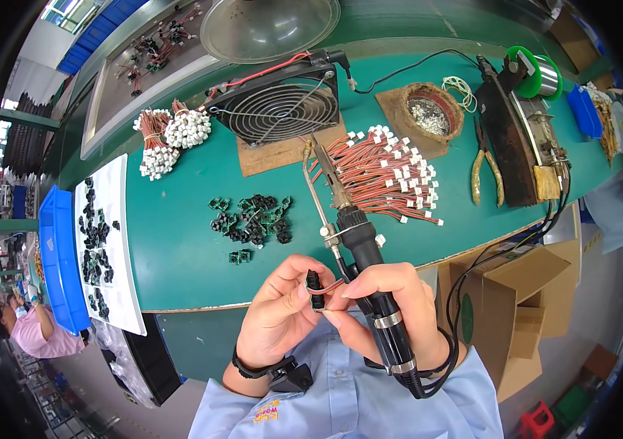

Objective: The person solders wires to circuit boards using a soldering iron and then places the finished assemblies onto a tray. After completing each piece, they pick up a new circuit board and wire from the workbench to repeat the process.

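Observation:
My left hand (273, 316) is closed on a small black component (314, 290), pinched between thumb and fingers near the table's front edge. A red-and-black wire (328, 288) runs from the component toward my right fingertips. My right hand (403, 293) is wrapped round a black soldering iron (361, 238) with a metal solder feed tube (316, 192) along its side. Its thumb and forefinger also reach the wire. The iron's tip points away from me, toward the fan. Beyond my hands lie a pile of black-and-green components (253, 221) and a spread of red-and-black wires with white connectors (392, 175).
A black fan (278, 110) stands at the back. Bundled connector wires (156, 154) lie left of it. To the right are a solder dross bowl (430, 117), pliers (487, 167) and a solder feeder (512, 132). A white board (118, 256) with components and a blue bin (59, 256) stand left.

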The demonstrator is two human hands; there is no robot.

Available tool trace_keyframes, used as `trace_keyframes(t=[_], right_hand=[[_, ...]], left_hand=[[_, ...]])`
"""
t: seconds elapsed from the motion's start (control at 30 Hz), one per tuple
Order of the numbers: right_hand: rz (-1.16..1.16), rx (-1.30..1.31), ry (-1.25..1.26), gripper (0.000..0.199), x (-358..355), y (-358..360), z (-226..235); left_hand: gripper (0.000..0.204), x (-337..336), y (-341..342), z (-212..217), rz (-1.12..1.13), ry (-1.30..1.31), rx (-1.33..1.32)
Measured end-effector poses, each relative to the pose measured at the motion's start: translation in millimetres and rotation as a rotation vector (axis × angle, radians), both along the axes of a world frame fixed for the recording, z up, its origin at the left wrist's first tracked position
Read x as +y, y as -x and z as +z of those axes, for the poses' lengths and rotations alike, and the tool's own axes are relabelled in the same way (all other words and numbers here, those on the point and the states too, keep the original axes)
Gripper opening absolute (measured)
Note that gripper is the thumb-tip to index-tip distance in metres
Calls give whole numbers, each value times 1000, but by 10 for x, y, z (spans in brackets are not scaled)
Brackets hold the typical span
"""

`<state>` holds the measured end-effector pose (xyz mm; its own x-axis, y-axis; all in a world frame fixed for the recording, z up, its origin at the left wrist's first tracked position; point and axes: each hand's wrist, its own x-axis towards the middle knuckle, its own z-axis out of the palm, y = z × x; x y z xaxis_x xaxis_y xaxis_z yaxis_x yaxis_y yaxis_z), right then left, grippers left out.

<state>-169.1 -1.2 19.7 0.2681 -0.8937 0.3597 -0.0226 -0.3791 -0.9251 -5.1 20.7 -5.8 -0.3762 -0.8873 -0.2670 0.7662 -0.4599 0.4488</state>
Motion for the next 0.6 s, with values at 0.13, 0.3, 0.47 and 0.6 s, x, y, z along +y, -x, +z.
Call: trace_keyframes(t=[0.13,0.3,0.47,0.6], right_hand=[[-10,-7,-7,38,2,0,9],[-13,-9,-9,38,-2,4,10],[-17,-23,-4,37,-4,0,0],[-22,-31,0,37,-7,-4,0]], left_hand=[[27,-2,2,10,3,-3,-14],[26,-4,14,26,20,15,-40],[26,5,22,10,53,31,-52],[26,3,60,30,78,22,-59]])
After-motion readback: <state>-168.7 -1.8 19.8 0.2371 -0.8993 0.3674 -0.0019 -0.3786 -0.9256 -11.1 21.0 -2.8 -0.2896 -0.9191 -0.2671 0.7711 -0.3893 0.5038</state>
